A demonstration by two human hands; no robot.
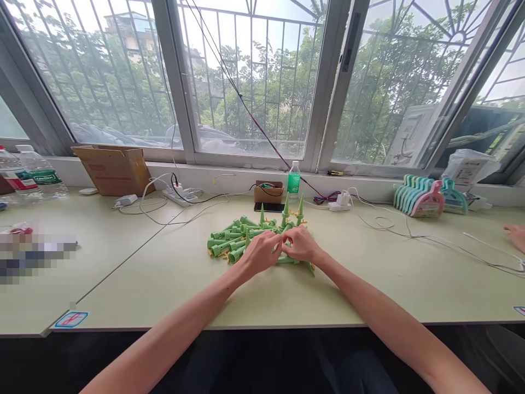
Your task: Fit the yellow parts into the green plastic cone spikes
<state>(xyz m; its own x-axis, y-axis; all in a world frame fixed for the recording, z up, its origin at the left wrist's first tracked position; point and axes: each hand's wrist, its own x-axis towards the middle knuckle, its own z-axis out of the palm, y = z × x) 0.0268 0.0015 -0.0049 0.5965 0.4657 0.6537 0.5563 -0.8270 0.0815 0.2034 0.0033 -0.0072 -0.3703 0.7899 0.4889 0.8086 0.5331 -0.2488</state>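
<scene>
Head view: left fingers (274,239), right fingers (292,236) curled, grip unclear; green spikes (286,210), bottle (294,181) beyond.

The spikes (286,212) look like smooth plastic, the tabletop (164,290) smooth, the large carton (112,171) matt cardboard.

Green hollow spikes (233,236) heaped together, most lying flat (few upright).

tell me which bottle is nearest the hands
The bottle beside the small box, behind the green parts; the other bottles stand at the far left, much farther off.
</scene>
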